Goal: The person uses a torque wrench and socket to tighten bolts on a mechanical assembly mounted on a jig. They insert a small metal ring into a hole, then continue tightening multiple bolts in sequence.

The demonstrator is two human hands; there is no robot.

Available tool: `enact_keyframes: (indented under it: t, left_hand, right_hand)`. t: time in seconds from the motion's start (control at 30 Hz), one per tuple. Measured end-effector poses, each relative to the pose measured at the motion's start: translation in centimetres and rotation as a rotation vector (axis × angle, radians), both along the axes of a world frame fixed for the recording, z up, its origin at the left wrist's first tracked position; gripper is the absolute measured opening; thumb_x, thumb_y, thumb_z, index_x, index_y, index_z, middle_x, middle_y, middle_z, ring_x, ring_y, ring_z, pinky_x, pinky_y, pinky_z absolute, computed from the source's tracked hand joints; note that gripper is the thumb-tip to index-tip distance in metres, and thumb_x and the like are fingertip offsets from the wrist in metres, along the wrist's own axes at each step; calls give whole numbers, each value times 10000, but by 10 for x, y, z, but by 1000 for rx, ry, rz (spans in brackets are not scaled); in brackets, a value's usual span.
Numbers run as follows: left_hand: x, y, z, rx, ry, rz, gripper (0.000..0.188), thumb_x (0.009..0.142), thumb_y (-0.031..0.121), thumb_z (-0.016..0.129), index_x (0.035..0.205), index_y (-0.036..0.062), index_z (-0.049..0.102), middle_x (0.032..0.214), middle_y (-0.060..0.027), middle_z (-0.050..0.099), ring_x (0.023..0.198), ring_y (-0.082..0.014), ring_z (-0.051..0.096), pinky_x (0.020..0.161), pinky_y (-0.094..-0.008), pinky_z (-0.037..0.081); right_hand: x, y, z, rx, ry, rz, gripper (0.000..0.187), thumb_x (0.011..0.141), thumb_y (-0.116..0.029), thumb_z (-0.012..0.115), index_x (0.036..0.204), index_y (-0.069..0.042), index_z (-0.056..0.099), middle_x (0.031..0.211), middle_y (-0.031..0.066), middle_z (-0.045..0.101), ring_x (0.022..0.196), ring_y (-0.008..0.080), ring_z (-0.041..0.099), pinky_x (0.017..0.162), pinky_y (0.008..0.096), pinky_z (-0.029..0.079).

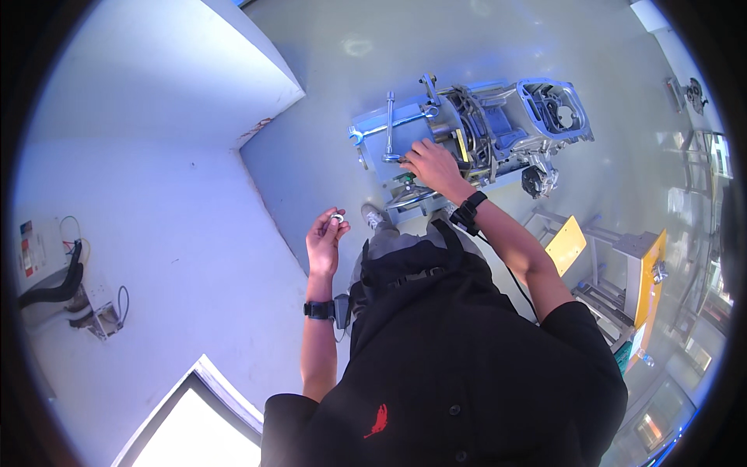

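A small, pale metallic ring-shaped piece (338, 219) is sitting at the fingertips of the left hand (323, 243), pinched near the thumb. Its round face is showing partly, with the fingers hiding some of its rim. A slender silver metal ratchet wrench with a straight extension bar (391, 117) is pointing its narrow tip away from the person. The bar is crossing a long silver spanner (408, 119), while the rounded ratchet head is lying nearest the right hand (434, 165), its dark handle running toward the fingertips.
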State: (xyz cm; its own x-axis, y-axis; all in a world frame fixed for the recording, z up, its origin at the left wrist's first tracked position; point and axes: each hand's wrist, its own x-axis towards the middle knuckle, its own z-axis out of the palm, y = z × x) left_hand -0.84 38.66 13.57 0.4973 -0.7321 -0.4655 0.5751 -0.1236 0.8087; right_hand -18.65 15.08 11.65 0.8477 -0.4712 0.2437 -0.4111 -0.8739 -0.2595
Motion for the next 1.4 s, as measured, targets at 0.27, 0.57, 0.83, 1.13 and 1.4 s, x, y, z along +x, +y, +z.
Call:
enact_keyframes:
  t: [0.27, 0.57, 0.83, 1.13, 1.4]
  left_hand:
    - [-4, -14, 30, -58, 141, -63, 298, 878, 29, 489, 1161, -57, 455, 1070, -172, 552, 845, -175, 596, 808, -295, 503]
    - [-18, -34, 32, -115, 161, -183, 274, 881, 11, 469, 1148, -43, 443, 1078, -184, 548, 879, -189, 595, 829, -304, 495]
    - [-31, -45, 38, -99, 195, -229, 241, 886, 10, 458, 1120, -34, 494, 1089, -162, 537, 896, -179, 588, 848, -294, 489]
    - [-40, -59, 57, -163, 165, -276, 264, 870, -21, 467, 1133, -30, 488, 1096, -180, 548, 901, -204, 598, 833, -312, 501]
    - [-55, -76, 78, -140, -90, -461, 281, 845, -60, 492, 1126, -48, 477, 1032, -150, 583, 922, -190, 583, 826, -305, 498]
  right_hand:
    - [0, 6, -17, 52, -83, 3, 188, 745, -263, 625, 802, -89, 582, 784, 32, 466, 788, 204, 496, 653, 329, 435]
    - [-3, 10, -16, 125, -143, -104, 205, 747, -261, 635, 844, -90, 578, 801, 36, 503, 800, 220, 513, 658, 338, 439]
    - [-13, 13, -14, 163, -145, -155, 221, 749, -243, 632, 901, -92, 577, 821, 38, 512, 828, 223, 518, 664, 335, 446]
    - [-29, 47, 78, 531, -463, -76, 204, 750, -112, 651, 939, -50, 607, 806, 65, 559, 745, 203, 554, 654, 304, 449]
    - [-37, 68, 106, 861, -514, -40, 222, 776, -140, 635, 982, -63, 607, 815, 63, 573, 760, 204, 583, 654, 304, 468]
